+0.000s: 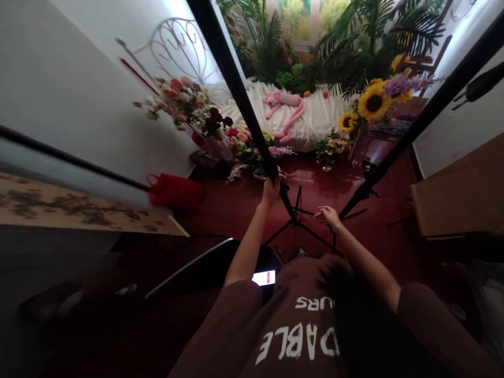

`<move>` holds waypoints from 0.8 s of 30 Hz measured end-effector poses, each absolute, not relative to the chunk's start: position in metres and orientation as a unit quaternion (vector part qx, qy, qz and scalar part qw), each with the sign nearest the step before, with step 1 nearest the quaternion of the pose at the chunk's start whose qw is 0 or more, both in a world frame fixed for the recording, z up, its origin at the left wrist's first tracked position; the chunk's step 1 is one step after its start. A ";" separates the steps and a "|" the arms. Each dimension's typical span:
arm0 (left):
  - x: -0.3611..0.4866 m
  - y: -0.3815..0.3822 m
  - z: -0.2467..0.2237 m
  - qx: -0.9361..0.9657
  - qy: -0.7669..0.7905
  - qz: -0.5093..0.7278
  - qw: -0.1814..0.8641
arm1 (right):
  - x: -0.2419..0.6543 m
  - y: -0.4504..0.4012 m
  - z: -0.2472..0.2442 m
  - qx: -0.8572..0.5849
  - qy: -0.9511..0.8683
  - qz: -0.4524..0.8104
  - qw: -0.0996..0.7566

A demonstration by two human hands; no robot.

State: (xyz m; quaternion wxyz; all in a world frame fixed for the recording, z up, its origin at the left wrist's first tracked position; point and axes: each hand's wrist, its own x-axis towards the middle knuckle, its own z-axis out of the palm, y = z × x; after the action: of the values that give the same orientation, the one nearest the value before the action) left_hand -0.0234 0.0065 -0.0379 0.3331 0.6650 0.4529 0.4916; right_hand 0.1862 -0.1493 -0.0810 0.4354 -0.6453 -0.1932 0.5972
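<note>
My left hand [273, 188] is closed round the pole of a black tripod stand [240, 94], just above its clamp knob. The pole slants up to the left, and its legs [298, 220] spread on the red floor. My right hand [328, 215] hangs free to the right of those legs, fingers loosely bent and apart, with nothing visible in them. Close beside it rises a second black stand [388, 157], slanting up to the right.
Ahead, white cloth [315, 123] carries a pink plush toy [285, 100]. Sunflowers [372, 102] stand right, mixed flowers [177, 100] left, palm leaves [378, 37] behind. A red bag [173, 190], a cardboard panel [457, 186] and a lit phone-like screen [263, 277] flank me.
</note>
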 end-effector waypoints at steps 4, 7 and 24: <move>-0.019 0.007 -0.043 0.636 0.481 0.500 0.338 | 0.155 -0.114 -0.058 -0.590 -0.268 0.652 0.394; -0.019 0.009 -0.051 0.630 0.489 0.507 0.328 | 0.132 -0.088 -0.034 -0.516 -0.293 0.713 0.373; -0.025 0.020 -0.067 0.639 0.472 0.499 0.346 | 0.120 -0.035 0.001 -0.544 -0.496 0.550 0.394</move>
State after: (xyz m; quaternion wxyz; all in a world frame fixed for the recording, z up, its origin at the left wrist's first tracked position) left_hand -0.0254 0.0202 -0.0666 0.3462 0.6390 0.4720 0.4990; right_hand 0.1203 -0.0347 0.0011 0.3940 -0.5443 -0.4956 0.5504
